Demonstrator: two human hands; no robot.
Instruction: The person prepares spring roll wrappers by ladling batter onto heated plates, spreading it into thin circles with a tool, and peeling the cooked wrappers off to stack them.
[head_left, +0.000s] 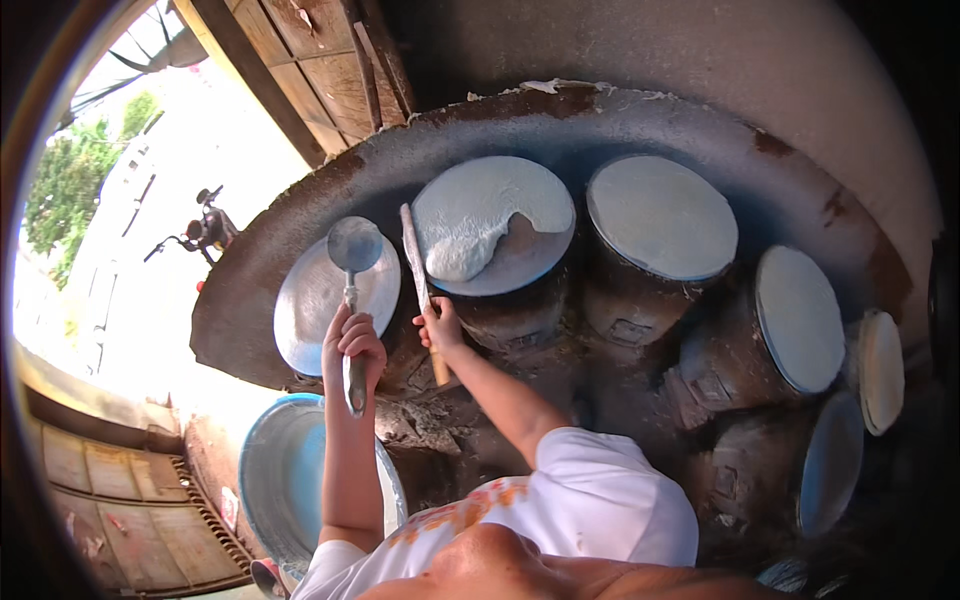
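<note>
My left hand [357, 345] is wrapped round the handle of a metal ladle [355, 246], its round bowl over the leftmost round griddle [302, 312]. Closed on a wooden handle, my right hand [439, 324] holds a long, flat spreading stick [412, 246] coated with pale batter. The stick's blade lies at the left edge of a second griddle [522, 256]. White batter [488, 208] covers much of that griddle, with an uneven edge and a bare dark patch at its lower right. Whether the blade touches the batter I cannot tell.
Further right, a griddle covered with a pale round sheet [662, 216] sits on a drum stove. Another covered griddle [798, 318] and several more rounds follow the curved ledge [690, 112]. A blue-rimmed tub [262, 470] stands below my left forearm. A motorbike [210, 228] is outside, left.
</note>
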